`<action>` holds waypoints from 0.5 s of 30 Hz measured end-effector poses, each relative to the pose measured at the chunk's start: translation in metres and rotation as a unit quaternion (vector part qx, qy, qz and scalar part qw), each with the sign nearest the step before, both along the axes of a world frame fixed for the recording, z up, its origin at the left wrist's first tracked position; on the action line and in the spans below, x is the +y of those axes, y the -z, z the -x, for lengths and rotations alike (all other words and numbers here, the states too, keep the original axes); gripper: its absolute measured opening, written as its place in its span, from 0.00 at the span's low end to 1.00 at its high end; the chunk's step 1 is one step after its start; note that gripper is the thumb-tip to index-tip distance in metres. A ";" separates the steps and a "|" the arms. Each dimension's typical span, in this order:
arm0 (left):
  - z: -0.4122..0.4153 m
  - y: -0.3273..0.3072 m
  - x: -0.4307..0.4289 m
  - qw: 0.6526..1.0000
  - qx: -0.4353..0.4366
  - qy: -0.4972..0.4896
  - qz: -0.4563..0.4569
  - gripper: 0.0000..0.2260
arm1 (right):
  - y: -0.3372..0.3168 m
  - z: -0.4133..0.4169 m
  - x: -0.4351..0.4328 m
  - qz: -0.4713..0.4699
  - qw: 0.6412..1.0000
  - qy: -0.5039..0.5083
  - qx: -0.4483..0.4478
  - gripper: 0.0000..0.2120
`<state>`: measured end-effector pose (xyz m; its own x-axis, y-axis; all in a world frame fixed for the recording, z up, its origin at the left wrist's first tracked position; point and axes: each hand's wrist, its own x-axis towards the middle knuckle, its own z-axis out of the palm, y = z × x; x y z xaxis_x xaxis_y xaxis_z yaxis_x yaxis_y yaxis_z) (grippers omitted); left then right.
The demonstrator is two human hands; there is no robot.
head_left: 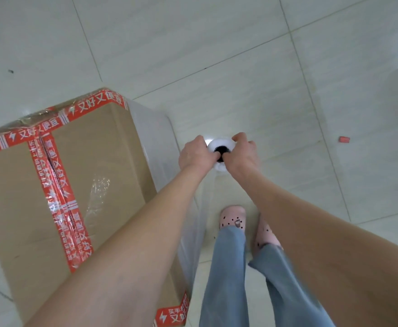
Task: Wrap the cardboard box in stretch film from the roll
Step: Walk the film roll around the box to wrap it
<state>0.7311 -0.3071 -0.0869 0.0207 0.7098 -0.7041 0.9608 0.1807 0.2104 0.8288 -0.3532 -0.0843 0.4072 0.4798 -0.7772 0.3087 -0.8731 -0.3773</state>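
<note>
Pale, glossy floor tiles (240, 55) fill the view. The cardboard box (94, 166) stands on them at eight o'clock from centre, its seams sealed with red tape (58, 185). At about three o'clock from the box's far right corner, the roll (219, 142) is held upright and seen end-on from above. The left hand (194, 154) and the right hand (244, 154) are both clamped on its top end, fingers curled over the rim and thumbs apparently tucked into the dark core. Stretch film (156, 131) clouds the box's right face and hangs as a sheet toward six o'clock, close to the pink shoes (232, 217). Whether the span between roll and box is taut is hard to read through such clear plastic.

Several things could go wrong from here:

- **Slack film:** if the film is loose, the next layer may wrinkle or sag down the side instead of gripping the corner.
- **Too much pull:** on tiles this smooth, a hard pull could slide or turn the box, or neck the film into a rope and tear it.
- **One-ended grip:** with both hands on one end only, the roll's lower end can swing and lay the band crooked.
- **Trailing sheet:** a shoe may tread on the film near the feet.
- **Small red scrap (344, 139):** it lies well apart at three o'clock and looks harmless.
</note>
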 end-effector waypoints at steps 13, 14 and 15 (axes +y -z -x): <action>-0.038 0.002 0.027 0.982 0.000 0.168 -0.081 0.06 | -0.008 -0.031 0.034 -0.022 0.987 -0.156 -0.033 0.15; -0.036 0.003 0.030 0.988 -0.001 0.134 -0.077 0.06 | -0.008 -0.032 0.039 -0.035 0.985 -0.167 -0.037 0.16; -0.034 0.003 0.033 0.993 0.001 0.092 -0.074 0.06 | -0.007 -0.032 0.045 -0.053 0.982 -0.175 -0.037 0.16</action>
